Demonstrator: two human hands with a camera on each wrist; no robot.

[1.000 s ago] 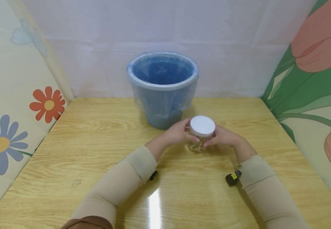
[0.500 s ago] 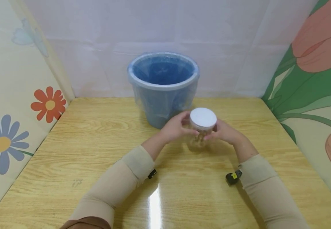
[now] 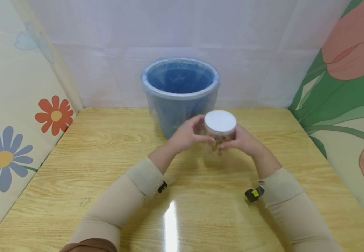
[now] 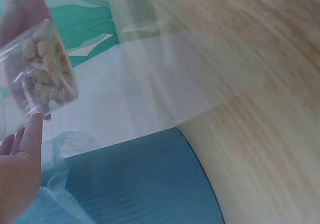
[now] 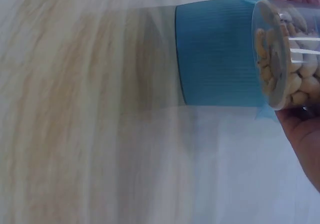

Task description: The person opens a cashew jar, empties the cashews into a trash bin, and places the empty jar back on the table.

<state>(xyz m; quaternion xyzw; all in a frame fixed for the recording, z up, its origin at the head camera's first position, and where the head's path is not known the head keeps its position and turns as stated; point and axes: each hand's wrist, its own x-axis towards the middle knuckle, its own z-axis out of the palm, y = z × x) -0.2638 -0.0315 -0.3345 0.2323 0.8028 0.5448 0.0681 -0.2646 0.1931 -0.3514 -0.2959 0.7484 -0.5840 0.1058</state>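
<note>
Between both hands is a clear plastic jar (image 3: 218, 134) with a white lid (image 3: 220, 121), held upright above the table. Pale nuts (image 5: 300, 78) fill part of it, as the wrist views show through the clear wall. My left hand (image 3: 186, 134) grips the jar's left side, thumb in front and fingers partly hidden behind. The right hand (image 3: 244, 141) holds the opposite side in the same way. In the left wrist view, a fingertip of the left hand (image 4: 22, 179) touches the jar near its base.
A blue bin (image 3: 182, 108) lined with a clear bag stands just behind the jar, slightly left. The wood-patterned table (image 3: 100, 140) reaches a white backdrop (image 3: 248, 52). Flower-printed panels (image 3: 351, 115) flank it at both sides.
Both hands have raised the jar off the tabletop, moving it up and a little toward the bin. The bin has stayed in place.
</note>
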